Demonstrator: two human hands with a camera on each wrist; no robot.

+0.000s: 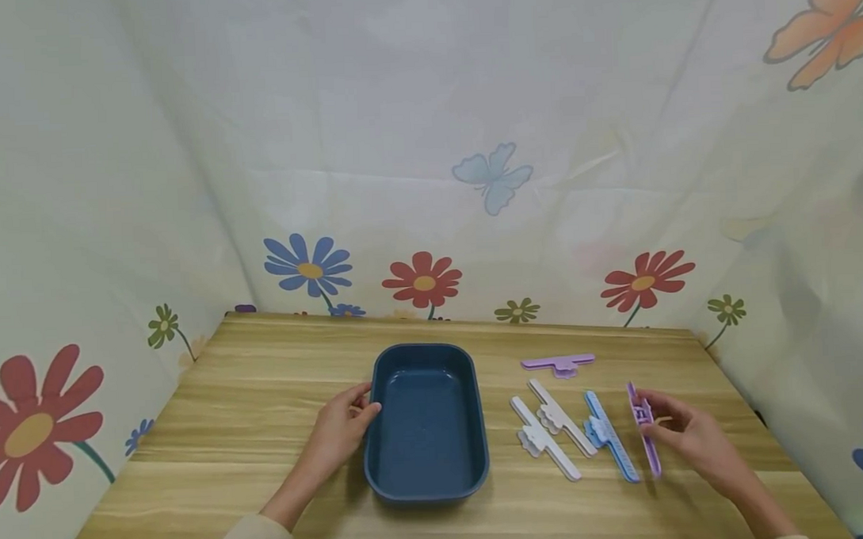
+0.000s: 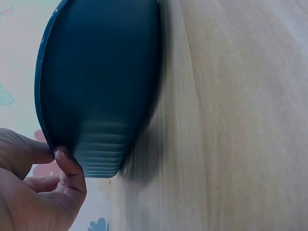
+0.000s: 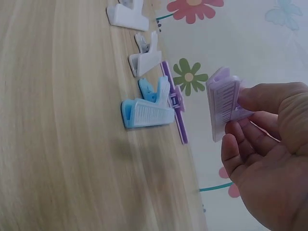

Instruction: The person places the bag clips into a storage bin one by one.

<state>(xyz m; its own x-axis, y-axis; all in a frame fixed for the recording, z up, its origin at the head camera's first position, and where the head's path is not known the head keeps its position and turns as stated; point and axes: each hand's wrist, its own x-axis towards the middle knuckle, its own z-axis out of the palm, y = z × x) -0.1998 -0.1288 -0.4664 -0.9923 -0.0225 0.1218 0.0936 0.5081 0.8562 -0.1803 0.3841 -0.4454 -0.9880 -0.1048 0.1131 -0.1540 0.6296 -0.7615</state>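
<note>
A dark blue rectangular bin (image 1: 426, 428) stands on the wooden table. My left hand (image 1: 340, 431) pinches its left rim between thumb and fingers, as the left wrist view shows close up. On the right, my right hand (image 1: 697, 439) holds a purple bag clip (image 3: 224, 106) by its handles, raised over the table. Left of that hand lies a light blue bag clip (image 1: 612, 438), with two white bag clips, one (image 1: 544, 438) nearer the bin and the other (image 1: 563, 417) beside it. A second purple bag clip (image 1: 559, 364) lies farther back.
The wooden table (image 1: 264, 370) runs back to a pale curtain (image 1: 369, 105) printed with flowers and butterflies. More of that curtain hangs along the left and right sides. Bare wood shows left of the bin.
</note>
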